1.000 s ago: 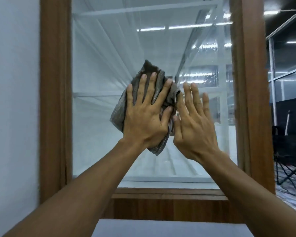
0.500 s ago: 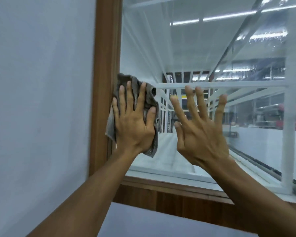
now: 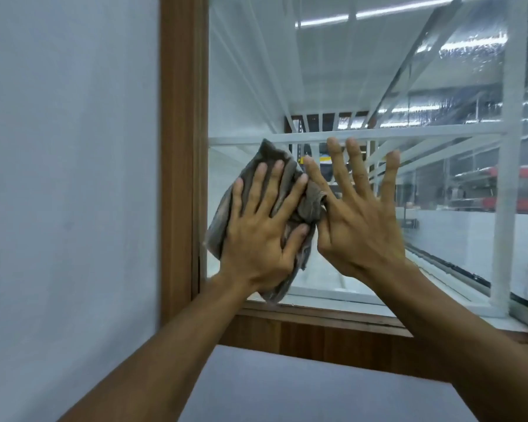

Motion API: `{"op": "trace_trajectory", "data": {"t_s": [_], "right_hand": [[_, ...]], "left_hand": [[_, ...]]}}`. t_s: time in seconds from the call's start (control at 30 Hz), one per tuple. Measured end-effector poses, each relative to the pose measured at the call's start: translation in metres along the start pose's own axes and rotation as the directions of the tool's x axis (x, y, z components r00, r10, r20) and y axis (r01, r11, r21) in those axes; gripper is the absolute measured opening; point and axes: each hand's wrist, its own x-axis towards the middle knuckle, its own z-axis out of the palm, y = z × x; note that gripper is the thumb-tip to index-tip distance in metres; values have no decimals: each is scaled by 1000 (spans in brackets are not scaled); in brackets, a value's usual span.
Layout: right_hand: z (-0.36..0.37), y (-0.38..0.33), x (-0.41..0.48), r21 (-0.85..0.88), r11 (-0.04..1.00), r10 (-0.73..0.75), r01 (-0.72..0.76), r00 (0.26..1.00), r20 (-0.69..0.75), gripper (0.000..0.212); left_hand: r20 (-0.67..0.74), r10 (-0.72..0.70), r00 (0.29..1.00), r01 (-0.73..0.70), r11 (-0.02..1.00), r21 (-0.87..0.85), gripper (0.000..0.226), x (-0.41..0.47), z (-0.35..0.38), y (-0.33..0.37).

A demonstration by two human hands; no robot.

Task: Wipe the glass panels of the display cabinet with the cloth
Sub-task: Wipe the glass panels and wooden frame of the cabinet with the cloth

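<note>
I see the cloth (image 3: 311,205), grey and crumpled into folds, lying flat on the glass panel (image 3: 333,71) near its lower left corner, just under the white shelf bar (image 3: 424,133). My left grip (image 3: 256,236) presses it with fingers straight and spread. My right grip (image 3: 363,226) is spread wide just beside it, forefinger touching the cloth's right fold. Half a second ago the cloth overlapped the wooden frame (image 3: 180,147); it has slid right, its left edge now just beside that post

Left hand (image 3: 258,239) has slid the cloth (image 3: 311,205) right, up against the right hand (image 3: 360,229).
</note>
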Motion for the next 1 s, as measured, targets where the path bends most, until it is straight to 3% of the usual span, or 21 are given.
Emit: {"op": "trace_trajectory", "data": {"t_s": [0.03, 0.07, 0.13, 0.17, 0.2, 0.27, 0.33, 0.37, 0.4, 0.47, 0.5, 0.57, 0.63, 0.67, 0.77, 0.8, 0.83, 0.93, 0.97, 1.0], "right_hand": [[0, 0, -2, 6, 1000, 6, -6, 1000, -8, 64], [0, 1, -5, 7, 1000, 16, -16, 1000, -15, 64], [0, 8, -17, 7, 999, 43, -43, 999, -24, 64], [0, 11, -23, 6, 999, 43, -43, 999, -31, 65], [1, 12, -27, 6, 999, 34, -34, 998, -43, 65], [1, 18, -33, 19, 1000, 12, -11, 998, -68, 65], [0, 16, -32, 64, 998, 14, -8, 996, -84, 65], [0, 18, -35, 63, 998, 30, -24, 996, -84, 64], [-1, 24, -38, 55, 997, 58, -54, 995, -79, 64], [-3, 40, -46, 38, 995, 99, -96, 992, -76, 65], [-4, 47, -50, 34, 994, 103, -100, 992, -75, 64], [-4, 50, -53, 47, 995, 87, -84, 993, -78, 64], [-4, 48, -53, 68, 994, 93, -88, 992, -83, 65], [-5, 51, -55, 65, 992, 109, -104, 991, -79, 65], [-10, 75, -66, 26, 986, 169, -167, 984, -62, 64], [-12, 83, -70, 23, 985, 170, -169, 984, -58, 64], [-14, 88, -72, 25, 987, 160, -158, 985, -61, 64], [-17, 91, -73, 55, 989, 138, -134, 987, -78, 64], [-18, 93, -74, 56, 989, 141, -137, 987, -73, 64], [-20, 97, -76, 49, 988, 146, -143, 987, -65, 64]], "left_hand": [[-6, -32, 999, 31, 999, -19, 71, -1, -3, -13], [-26, -151, 988, 150, 988, -43, 72, -7, -4, -20], [-74, -453, 888, 449, 891, -65, 72, -25, 0, -6], [-75, -504, 860, 502, 863, -52, 71, -28, 4, 13], [-60, -474, 879, 472, 881, -37, 71, -28, 6, 29], [-14, -201, 979, 201, 980, -13, 72, -16, 12, 48], [-10, -16, 1000, 16, 1000, -15, 71, 3, 6, 28], [-46, -71, 996, 69, 997, -42, 71, 6, 5, 18], [-77, -218, 973, 213, 975, -63, 70, 4, 6, 14], [-95, -451, 888, 449, 893, -42, 70, -1, 10, 35], [-73, -431, 900, 429, 903, -30, 71, -2, 14, 55], [-28, -170, 985, 170, 985, -10, 71, 7, 19, 82], [-30, 30, 999, -31, 999, -39, 70, 25, 20, 78], [-52, 12, 999, -15, 998, -62, 70, 31, 19, 71], [-96, -345, 934, 341, 938, -53, 70, 20, 23, 78], [-91, -377, 922, 375, 926, -38, 71, 16, 25, 92], [-76, -321, 944, 319, 947, -33, 71, 18, 26, 108], [-21, 68, 997, -68, 997, -34, 70, 43, 27, 121], [-29, 116, 993, -117, 992, -40, 69, 52, 25, 112], [-49, 76, 996, -78, 995, -54, 69, 56, 25, 104]]}}
